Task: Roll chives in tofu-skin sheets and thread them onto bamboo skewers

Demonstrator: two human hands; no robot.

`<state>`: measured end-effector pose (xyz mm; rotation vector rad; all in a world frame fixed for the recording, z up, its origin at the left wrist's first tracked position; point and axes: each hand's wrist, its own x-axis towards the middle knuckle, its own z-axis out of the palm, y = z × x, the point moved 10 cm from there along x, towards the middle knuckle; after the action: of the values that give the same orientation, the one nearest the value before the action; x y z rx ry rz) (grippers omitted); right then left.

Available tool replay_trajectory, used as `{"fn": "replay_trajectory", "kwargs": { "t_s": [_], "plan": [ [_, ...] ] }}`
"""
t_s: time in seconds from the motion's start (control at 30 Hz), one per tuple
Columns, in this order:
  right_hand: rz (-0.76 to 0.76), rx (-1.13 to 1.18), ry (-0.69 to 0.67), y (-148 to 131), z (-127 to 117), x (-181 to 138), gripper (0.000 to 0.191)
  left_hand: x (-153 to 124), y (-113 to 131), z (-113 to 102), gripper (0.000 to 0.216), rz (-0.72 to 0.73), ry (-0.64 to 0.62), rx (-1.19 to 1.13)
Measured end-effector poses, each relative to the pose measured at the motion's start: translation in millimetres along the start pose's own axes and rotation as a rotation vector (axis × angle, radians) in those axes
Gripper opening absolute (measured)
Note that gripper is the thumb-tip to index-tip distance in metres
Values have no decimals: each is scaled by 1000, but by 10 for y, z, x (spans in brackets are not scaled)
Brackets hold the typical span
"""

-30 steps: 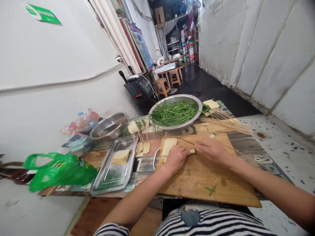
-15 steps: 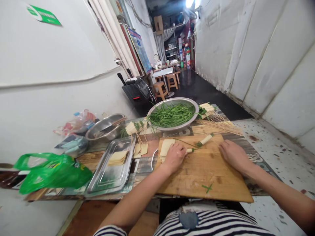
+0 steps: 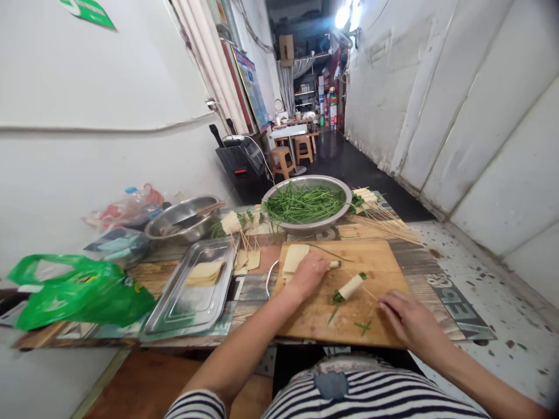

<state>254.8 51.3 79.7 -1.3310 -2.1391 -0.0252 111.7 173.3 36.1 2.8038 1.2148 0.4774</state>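
Observation:
My right hand [image 3: 404,317] is closed on the end of a thin wooden skewer [image 3: 370,294] over the right side of the wooden cutting board [image 3: 314,323]. On that skewer is a pale tofu-skin roll [image 3: 351,287] with green chives poking out at both ends. My left hand [image 3: 311,271] is curled over a second roll [image 3: 335,264], of which only the chive-tipped end shows past the fingers. Beside it, partly under the hand, lies a stack of tofu-skin sheets [image 3: 295,256]. Chive scraps [image 3: 363,328] rest near the board's front edge.
Behind the board stands a metal bowl [image 3: 345,210] of chives. Finished skewered rolls [image 3: 365,196] and loose skewers [image 3: 388,227] lie right of it, more rolls [image 3: 231,222] left. A metal tray [image 3: 163,317] holds tofu sheets, near a green bag [image 3: 87,291] and another bowl [image 3: 186,235].
My right hand has drawn toward me, bringing the skewered roll from the board's back right to its middle. My left hand has stayed by the sheets.

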Motion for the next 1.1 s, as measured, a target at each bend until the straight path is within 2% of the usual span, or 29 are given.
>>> {"fn": "replay_trajectory", "kwargs": {
  "t_s": [0.13,0.33,0.47,0.67,0.9,1.1],
  "plan": [
    [40,-63,-42,123,295,-131,34,21,4,-44,26,-20,3,22],
    [44,-67,-118,42,357,-63,33,99,5,-48,36,-31,-73,-12],
    [66,-76,-167,6,421,-1,32,98,-2,-59,35,-35,-44,-70],
    [141,-5,-236,88,582,-17,32,98,10,-60,30,-32,-40,-38],
    [153,-25,-235,81,584,-17,34,117,68,-38,31,20,-101,64],
    [139,-40,-168,45,544,10,34,111,81,-48,34,48,-56,29]
  ]
}}
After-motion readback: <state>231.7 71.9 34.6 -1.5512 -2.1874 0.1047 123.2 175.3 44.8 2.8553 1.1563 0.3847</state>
